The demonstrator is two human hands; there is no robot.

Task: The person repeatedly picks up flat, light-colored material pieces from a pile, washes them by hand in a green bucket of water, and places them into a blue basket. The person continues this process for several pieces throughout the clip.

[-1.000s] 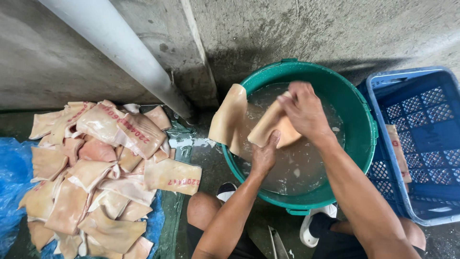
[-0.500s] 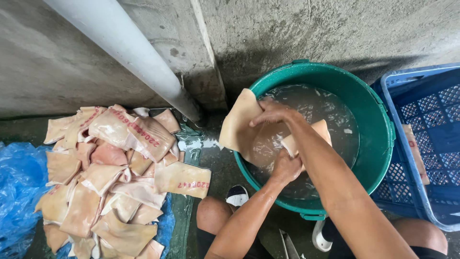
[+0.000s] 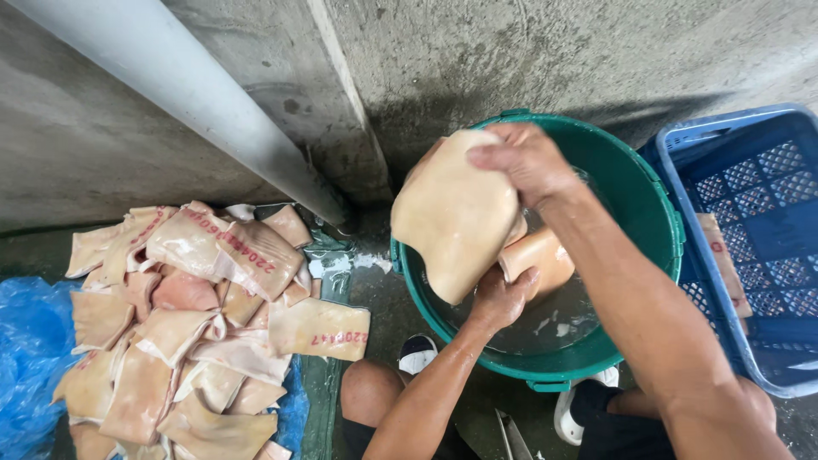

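Right hand (image 3: 528, 162): closed over the top edge of a large pale slab of pork skin (image 3: 456, 213), held up above the near-left rim of the green plastic tub (image 3: 648, 213), slab hanging down and overlapping the rim

Left hand (image 3: 503, 298): inside the tub, fingers curled around a smaller pinkish piece of pork skin (image 3: 541, 255), just above the cloudy water (image 3: 554, 319), directly beneath and touching the lifted slab

Tub: set on the wet concrete floor (image 3: 366, 281) against the concrete wall (image 3: 511, 51), between the knees of the crouching person

Blue plastic crate (image 3: 750, 196): just beside the tub on the right, with one strip of skin (image 3: 724, 260) lying against its inner left wall

Pile of pork skin pieces (image 3: 187, 324): on the floor well left of the tub, several marked with red stamps, partly resting on a blue plastic sheet (image 3: 30, 341)

Grey pipe (image 3: 179, 94): slanting along the wall above the pile

Knife blade tip (image 3: 511, 434): at the bottom edge, between the legs
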